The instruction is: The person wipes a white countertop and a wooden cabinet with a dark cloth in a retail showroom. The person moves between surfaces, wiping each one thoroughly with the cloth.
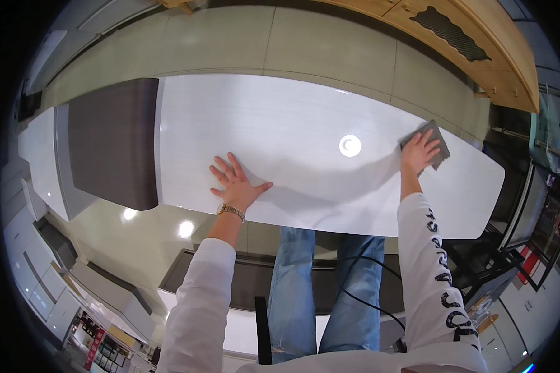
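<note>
At the left, a dark grey panel (115, 143) adjoins the white counter (280, 112). Next comes the left grip (235, 185), a bare hand laid on the counter with fingers spread and nothing held. Its wrist wears a gold-coloured wristband (231, 212), which might scratch the surface if the wrist dropped and rubbed. Further right, a black cord (370, 304) loops in front of the legs; a step or turn could snag it. Then the right grip (420, 151), fingers fanned over a grey cloth (441, 133), seems to press rather than clasp it. The cloth lies near the counter's right end, a corner at the far edge, so a further push away could slide it over, or a fold could bunch under the palm.

Counted, left to right: one panel, two hands, one wristband, one counter, one cord as far as shows, one cloth.
</note>
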Tool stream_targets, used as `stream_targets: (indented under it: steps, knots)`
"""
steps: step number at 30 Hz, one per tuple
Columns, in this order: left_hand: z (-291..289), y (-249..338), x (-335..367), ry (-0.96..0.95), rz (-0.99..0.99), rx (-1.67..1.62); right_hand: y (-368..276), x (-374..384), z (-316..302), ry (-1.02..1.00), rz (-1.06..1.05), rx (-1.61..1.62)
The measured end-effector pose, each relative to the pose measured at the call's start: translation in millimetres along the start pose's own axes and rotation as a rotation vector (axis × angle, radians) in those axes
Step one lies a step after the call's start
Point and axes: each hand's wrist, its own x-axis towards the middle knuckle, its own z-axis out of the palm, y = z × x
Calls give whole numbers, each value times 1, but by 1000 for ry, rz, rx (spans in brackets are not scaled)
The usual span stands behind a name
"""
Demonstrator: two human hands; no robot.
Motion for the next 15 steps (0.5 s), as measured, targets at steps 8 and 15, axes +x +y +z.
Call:
stream_targets:
  steps: [8,15]
  knots:
    - [2,1,6,-27,4,-5,-250,-181,-21,-102,-882,208]
    - [11,-1,10,-23,-7,33,-163,-205,-22,-301,-1171,245]
